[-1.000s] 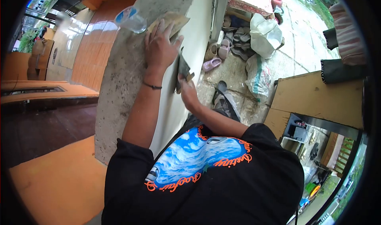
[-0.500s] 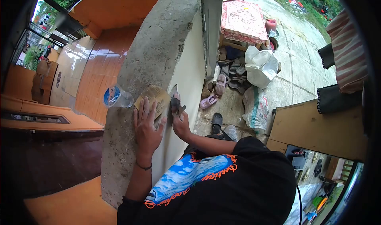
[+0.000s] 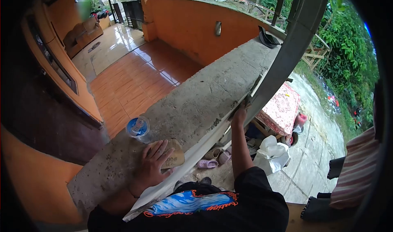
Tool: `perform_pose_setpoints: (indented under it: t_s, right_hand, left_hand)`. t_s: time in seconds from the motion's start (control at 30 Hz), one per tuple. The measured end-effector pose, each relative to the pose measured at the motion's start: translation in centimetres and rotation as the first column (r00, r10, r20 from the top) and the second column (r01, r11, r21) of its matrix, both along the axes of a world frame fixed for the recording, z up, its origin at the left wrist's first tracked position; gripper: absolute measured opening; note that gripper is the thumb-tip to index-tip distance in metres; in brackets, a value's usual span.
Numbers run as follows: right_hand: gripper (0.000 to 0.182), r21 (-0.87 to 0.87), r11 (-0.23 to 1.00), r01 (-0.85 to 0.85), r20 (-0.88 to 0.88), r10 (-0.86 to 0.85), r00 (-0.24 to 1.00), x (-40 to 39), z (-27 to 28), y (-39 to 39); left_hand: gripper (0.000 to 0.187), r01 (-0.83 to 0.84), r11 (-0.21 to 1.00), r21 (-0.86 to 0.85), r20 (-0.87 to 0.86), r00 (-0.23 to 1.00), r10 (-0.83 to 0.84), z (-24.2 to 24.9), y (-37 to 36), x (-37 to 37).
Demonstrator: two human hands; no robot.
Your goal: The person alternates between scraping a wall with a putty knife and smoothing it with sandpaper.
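Working the wall's outer edge with the scraper

Your right hand (image 3: 239, 114) clenches what looks like a scraper (image 3: 247, 99) at the wall top (image 3: 204, 97); your left hand (image 3: 152, 166) lies open-fingered, pinning the brown paper (image 3: 174, 158). Next, likely draw steadily along the edge.

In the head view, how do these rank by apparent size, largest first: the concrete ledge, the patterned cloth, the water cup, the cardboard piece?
1. Concrete ledge
2. Patterned cloth
3. Cardboard piece and water cup look alike; the left hand hides part of the cardboard, so I leave them unranked.
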State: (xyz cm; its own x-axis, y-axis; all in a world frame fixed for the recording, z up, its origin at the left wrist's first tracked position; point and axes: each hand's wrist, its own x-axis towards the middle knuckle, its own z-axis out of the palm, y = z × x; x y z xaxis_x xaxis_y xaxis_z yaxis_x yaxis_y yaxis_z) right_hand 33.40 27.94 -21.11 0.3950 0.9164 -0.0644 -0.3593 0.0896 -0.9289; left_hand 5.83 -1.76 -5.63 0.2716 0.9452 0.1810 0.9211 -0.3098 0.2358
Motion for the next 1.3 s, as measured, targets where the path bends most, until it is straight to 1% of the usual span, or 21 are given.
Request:
perform_pose_setpoints:
  t_s: [0.07,0.1,0.13,0.27,0.33,0.4,0.43,0.47,0.5,0.57,0.73,0.8,0.9,0.93,0.97,1.0,1.07,1.13,1.17,1.27,1.3]
  right_hand:
    - [0.048,0.078,0.997,0.012,0.096,-0.02,0.995,-3.5,1.5,-5.7]
    - [0.048,0.162,0.987,-0.007,0.0,0.007,1.0,-6.0,2.3,-9.8]
    - [0.048,0.289,0.957,-0.001,0.207,-0.062,0.976,-8.1,3.6,-13.1]
    - [0.052,0.185,0.983,0.015,0.088,-0.031,0.996,-6.3,4.0,-9.6]
    - [0.055,0.239,0.971,0.023,0.179,-0.067,0.981,-3.1,3.1,-4.4]
    - [0.056,0.004,0.998,-0.057,-0.204,0.057,0.977,-1.3,3.9,-2.2]
    - [0.057,0.055,0.998,-0.028,-0.096,0.033,0.995,-2.5,4.1,-3.4]
    - [0.056,0.13,0.98,0.15,0.201,-0.175,0.964,-4.4,3.3,-5.5]
    - [0.059,0.067,0.998,-0.003,-0.046,0.006,0.999,-7.5,8.3,-11.5]
    - [0.058,0.251,0.966,0.067,0.097,-0.093,0.991,-10.9,6.8,-16.3]
    - [0.062,0.095,0.993,0.063,0.192,-0.081,0.978,-6.4,6.7,-7.9]
    - [0.065,0.135,0.988,-0.076,-0.161,0.098,0.982,-2.6,1.6,-1.1]
    - [0.067,-0.035,0.983,-0.18,-0.218,0.168,0.961,-4.9,8.5,-7.5]
    - [0.067,0.049,0.998,-0.028,0.028,0.027,0.999,-6.3,5.0,-8.7]
    - [0.07,-0.037,0.996,-0.079,-0.023,0.078,0.997,-8.6,8.4,-13.2]
    - [0.073,0.161,0.987,-0.026,0.064,0.015,0.998,-9.5,5.7,-13.8]
    - [0.067,0.143,0.989,0.041,0.059,-0.049,0.997,-8.9,4.1,-11.6]
    - [0.055,0.021,0.987,-0.161,-0.212,0.162,0.964,-5.6,5.0,-6.9]
    - [0.047,0.139,0.971,-0.194,-0.232,0.222,0.947,-4.1,3.9,-3.3]
    - [0.047,-0.022,0.974,-0.223,-0.32,0.205,0.925,-1.8,7.6,-1.3]
    - [0.051,-0.016,0.974,-0.225,-0.257,0.213,0.943,-1.5,6.0,-0.5]
  left_hand:
    - [0.059,0.019,1.0,-0.003,0.017,1.0,-0.019,0.0,0.2,0.0]
    - [0.059,0.004,1.0,0.008,0.022,1.0,-0.005,0.0,0.2,-0.2]
    - [0.059,0.014,1.0,0.009,0.024,1.0,-0.014,0.1,0.3,-0.2]
    - [0.061,0.023,1.0,0.005,0.039,0.999,-0.024,-0.7,0.2,-0.3]
    - [0.062,0.012,1.0,0.011,0.053,0.999,-0.013,-0.8,0.2,-0.3]
    - [0.062,0.017,1.0,0.019,0.065,0.998,-0.018,-0.9,-0.1,-0.1]
    - [0.063,0.014,1.0,0.008,0.054,0.998,-0.014,-0.9,-0.2,0.0]
    - [0.063,0.012,1.0,0.004,0.035,0.999,-0.012,-0.7,0.0,-0.1]
    - [0.063,0.012,1.0,0.022,0.022,1.0,-0.012,-0.5,0.2,-0.1]
    - [0.062,-0.008,1.0,-0.009,0.013,1.0,0.008,-0.6,0.0,0.1]
    - [0.062,0.017,1.0,-0.013,0.021,1.0,-0.017,-1.1,0.0,-0.2]
    - [0.062,0.03,0.999,-0.011,0.016,0.999,-0.03,-0.9,0.0,-0.3]
    - [0.062,0.027,1.0,0.007,0.017,0.999,-0.027,-0.9,0.1,-0.1]
    - [0.062,0.031,0.999,0.012,0.013,0.999,-0.031,-1.1,0.1,-0.1]
    - [0.062,0.032,0.999,0.017,0.01,0.999,-0.032,-1.1,0.2,-0.2]
    - [0.062,0.028,0.999,0.023,0.006,1.0,-0.028,-1.0,0.4,-0.3]
    - [0.062,0.025,1.0,-0.002,0.019,1.0,-0.025,-1.0,0.2,-0.2]
    - [0.061,0.025,1.0,-0.004,0.023,0.999,-0.025,-1.0,0.3,-0.1]
    - [0.061,0.038,0.999,0.006,0.024,0.999,-0.038,-0.9,0.3,-0.2]
    - [0.06,0.036,0.999,-0.003,0.009,0.999,-0.036,-0.6,0.5,0.0]
    - [0.06,0.027,0.999,-0.018,0.006,1.0,-0.026,-0.4,0.5,0.2]
